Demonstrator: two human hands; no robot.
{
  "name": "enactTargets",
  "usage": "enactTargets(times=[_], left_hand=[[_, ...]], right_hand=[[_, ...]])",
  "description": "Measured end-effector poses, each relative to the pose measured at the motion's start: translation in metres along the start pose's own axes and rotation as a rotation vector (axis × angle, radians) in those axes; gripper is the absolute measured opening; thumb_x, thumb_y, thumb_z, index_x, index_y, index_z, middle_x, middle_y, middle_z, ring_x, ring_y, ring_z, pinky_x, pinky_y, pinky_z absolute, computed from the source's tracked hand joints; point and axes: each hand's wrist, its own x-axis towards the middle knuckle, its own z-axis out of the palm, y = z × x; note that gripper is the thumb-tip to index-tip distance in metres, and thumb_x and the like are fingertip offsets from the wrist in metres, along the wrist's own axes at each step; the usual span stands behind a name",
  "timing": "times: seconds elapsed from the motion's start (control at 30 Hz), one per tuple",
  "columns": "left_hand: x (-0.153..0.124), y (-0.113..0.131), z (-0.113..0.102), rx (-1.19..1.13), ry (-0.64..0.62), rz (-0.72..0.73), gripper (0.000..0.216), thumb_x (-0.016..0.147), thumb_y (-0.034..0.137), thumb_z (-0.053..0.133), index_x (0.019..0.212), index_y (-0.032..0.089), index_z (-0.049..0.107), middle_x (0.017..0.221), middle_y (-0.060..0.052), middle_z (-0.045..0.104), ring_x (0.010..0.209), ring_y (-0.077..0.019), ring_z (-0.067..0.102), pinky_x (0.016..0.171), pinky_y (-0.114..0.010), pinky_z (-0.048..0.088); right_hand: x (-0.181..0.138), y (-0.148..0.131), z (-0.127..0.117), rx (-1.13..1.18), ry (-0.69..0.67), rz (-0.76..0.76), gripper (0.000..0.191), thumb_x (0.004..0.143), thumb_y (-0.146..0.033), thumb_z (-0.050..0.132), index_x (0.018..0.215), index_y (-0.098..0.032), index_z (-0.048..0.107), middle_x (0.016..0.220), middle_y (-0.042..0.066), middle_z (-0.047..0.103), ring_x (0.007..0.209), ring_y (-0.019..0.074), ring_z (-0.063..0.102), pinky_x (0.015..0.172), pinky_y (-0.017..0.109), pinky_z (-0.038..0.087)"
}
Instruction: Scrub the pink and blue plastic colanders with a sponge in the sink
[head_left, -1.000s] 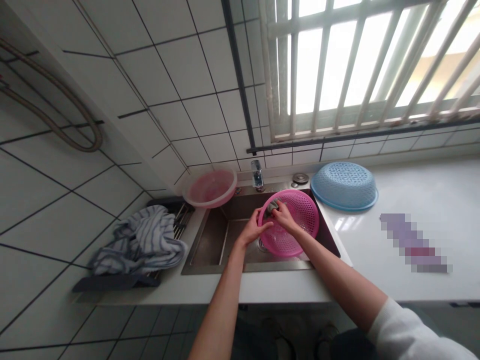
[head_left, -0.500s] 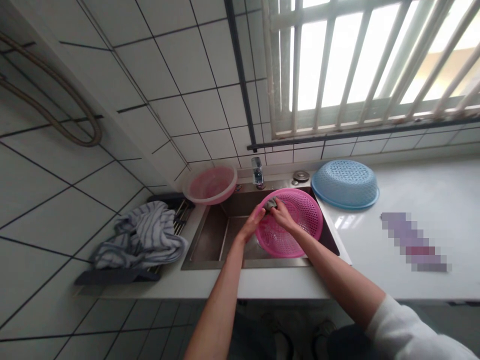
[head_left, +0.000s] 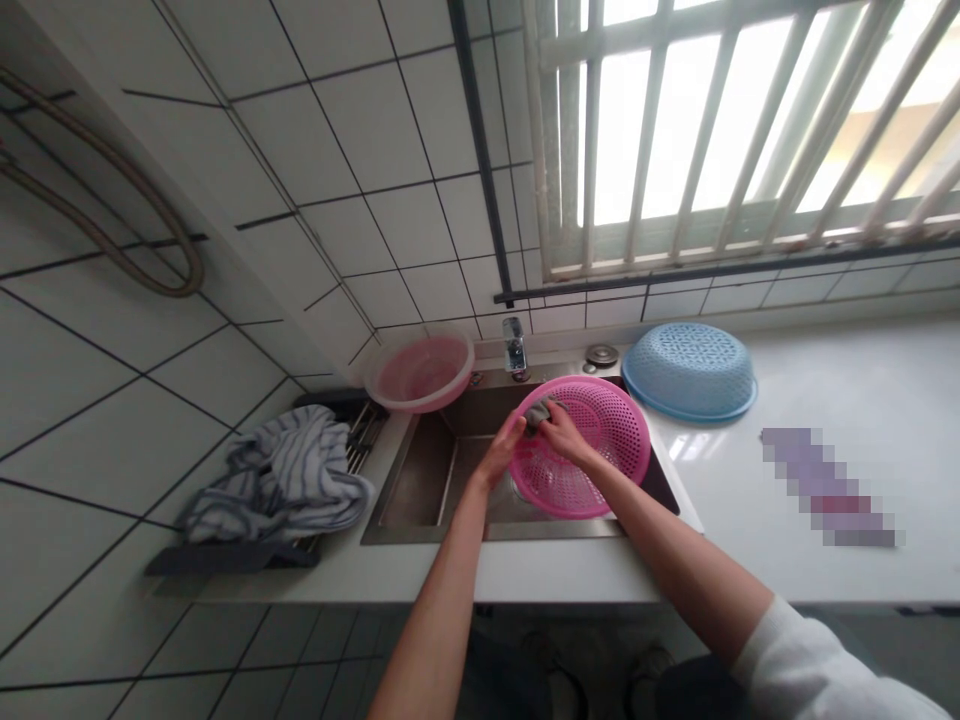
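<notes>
A bright pink perforated basket (head_left: 600, 450) is tilted over the steel sink (head_left: 420, 480), its open side facing me. My left hand (head_left: 500, 455) grips the basket's left rim, fingers closed on it. My right hand (head_left: 559, 432) is inside the basket near its upper left edge, closed on a small grey cloth (head_left: 535, 410) pressed against the plastic.
A pale pink basin (head_left: 421, 372) sits at the sink's back left corner, beside the tap (head_left: 514, 348). A blue basket (head_left: 690, 370) lies upside down on the white counter (head_left: 825, 400). A striped towel (head_left: 281, 480) lies on a dark rack at the left.
The pink basket has turned and shifted slightly right. My left hand has slid from its front face to the left rim. My right hand still rubs the cloth near the upper edge.
</notes>
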Motion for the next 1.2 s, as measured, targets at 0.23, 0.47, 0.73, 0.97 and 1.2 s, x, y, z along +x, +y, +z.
enactTargets(times=[0.23,0.47,0.73,0.97,1.2], left_hand=[[0.004,0.002,-0.005,0.108,-0.007,0.082,0.070,0.085,0.072,0.068,0.134,0.023,0.069,0.146,-0.011,0.065,0.141,-0.0336,0.053,0.126,-0.048,0.029],[0.003,-0.006,-0.002,0.035,-0.057,0.009,0.072,0.090,0.071,0.062,0.144,0.024,0.062,0.152,-0.010,0.060,0.146,-0.0336,0.049,0.126,-0.050,0.030],[0.003,0.001,-0.004,0.129,-0.042,0.098,0.067,0.086,0.069,0.068,0.136,0.024,0.068,0.147,-0.010,0.064,0.141,-0.0331,0.054,0.126,-0.047,0.031],[0.004,-0.001,0.000,0.056,-0.054,0.068,0.065,0.090,0.064,0.067,0.142,0.024,0.065,0.149,-0.011,0.063,0.144,-0.0338,0.050,0.125,-0.049,0.032],[0.005,-0.006,-0.002,-0.051,-0.015,0.041,0.056,0.089,0.052,0.072,0.137,0.024,0.067,0.146,-0.010,0.064,0.142,-0.0311,0.053,0.124,-0.047,0.033]], right_hand=[[-0.015,0.001,0.019,-0.147,-0.273,-0.055,0.020,0.077,-0.016,0.055,0.095,-0.019,0.063,0.098,0.007,0.071,0.083,0.0198,0.060,0.083,0.032,0.049],[0.005,0.006,-0.004,-0.253,0.305,0.025,0.016,0.081,-0.020,0.050,0.093,-0.020,0.059,0.094,0.007,0.069,0.084,0.0223,0.060,0.084,0.034,0.050],[-0.008,0.011,0.012,-0.266,-0.183,-0.013,0.022,0.075,-0.010,0.057,0.093,-0.018,0.066,0.096,0.007,0.074,0.082,0.0218,0.064,0.080,0.032,0.050],[0.004,0.013,-0.002,-0.353,0.203,0.052,0.022,0.080,-0.014,0.054,0.099,-0.019,0.063,0.098,0.008,0.072,0.086,0.0229,0.064,0.082,0.032,0.050],[-0.010,0.014,0.009,-0.471,-0.231,-0.007,0.029,0.074,-0.009,0.063,0.102,-0.017,0.067,0.098,0.008,0.075,0.079,0.0219,0.065,0.073,0.028,0.047]])
